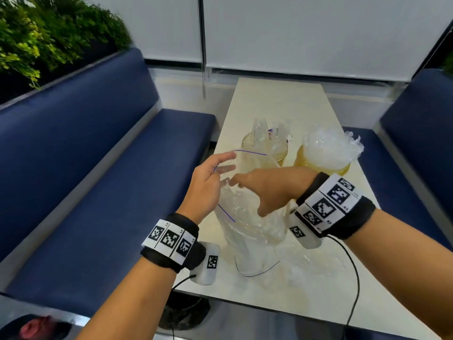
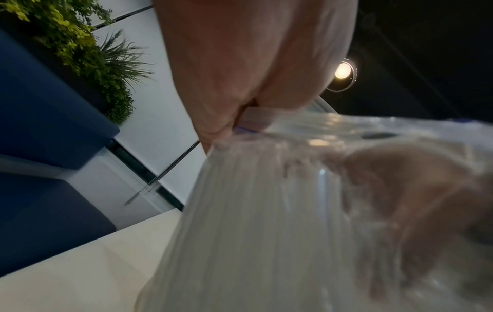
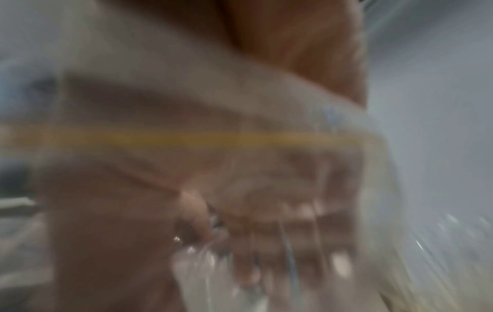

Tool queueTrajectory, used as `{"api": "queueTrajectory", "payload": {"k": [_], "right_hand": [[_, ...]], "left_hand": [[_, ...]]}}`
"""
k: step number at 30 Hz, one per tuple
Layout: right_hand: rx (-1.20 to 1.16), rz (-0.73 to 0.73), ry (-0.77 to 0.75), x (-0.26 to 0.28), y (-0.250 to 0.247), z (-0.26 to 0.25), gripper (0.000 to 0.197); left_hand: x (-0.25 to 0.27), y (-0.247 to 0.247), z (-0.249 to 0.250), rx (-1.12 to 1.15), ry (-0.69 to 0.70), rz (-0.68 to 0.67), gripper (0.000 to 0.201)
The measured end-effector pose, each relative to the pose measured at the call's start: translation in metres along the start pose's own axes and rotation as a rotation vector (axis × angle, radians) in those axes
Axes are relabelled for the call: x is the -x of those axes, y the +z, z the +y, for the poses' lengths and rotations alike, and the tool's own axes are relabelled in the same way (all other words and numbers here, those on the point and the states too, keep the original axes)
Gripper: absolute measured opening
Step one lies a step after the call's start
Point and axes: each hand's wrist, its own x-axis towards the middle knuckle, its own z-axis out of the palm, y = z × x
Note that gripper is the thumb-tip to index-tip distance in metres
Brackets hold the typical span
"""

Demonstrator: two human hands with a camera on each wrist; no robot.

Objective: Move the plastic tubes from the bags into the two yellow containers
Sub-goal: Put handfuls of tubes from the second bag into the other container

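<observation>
Both yellow containers (image 1: 321, 165) beyond hands already heaped with tubes. Left hand (image 1: 208, 182) pinches bag (image 1: 247, 217) mouth; right hand (image 1: 267, 187) reaches inside, grip unclear. More tubes remain in bag, between hands.

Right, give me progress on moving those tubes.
Done: both yellow containers, left and right, already brim with clear plastic. In hand: left hand holds the bag's mouth open; right hand reaches inside. Left: this bag's contents; another bag lies nearer.
</observation>
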Motion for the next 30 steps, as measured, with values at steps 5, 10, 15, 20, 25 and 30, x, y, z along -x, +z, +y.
{"api": "queueTrajectory", "payload": {"k": [5,10,15,20,25,30], "right_hand": [[-0.334,0.038,-0.128,-0.015,0.019,0.006,0.085],[-0.384,0.139,-0.227,-0.024,0.036,0.004,0.055],[-0.488,0.294,-0.251,-0.034,0.048,0.006,0.028],[-0.535,0.406,-0.282,-0.038,0.057,-0.003,0.014],[-0.701,0.583,-0.284,-0.043,0.058,-0.008,0.023],[-0.846,0.819,-0.260,-0.037,0.032,-0.009,0.018]], "left_hand": [[0.003,0.000,-0.001,0.002,0.012,0.018,0.060],[0.004,0.000,-0.003,0.024,-0.006,0.021,0.057],[0.004,-0.002,-0.005,0.090,-0.033,0.045,0.047],[0.004,-0.002,-0.005,0.128,-0.077,0.084,0.043],[0.006,-0.003,-0.006,0.149,-0.065,0.097,0.033],[0.013,-0.008,-0.014,0.143,0.012,-0.099,0.056]]}}
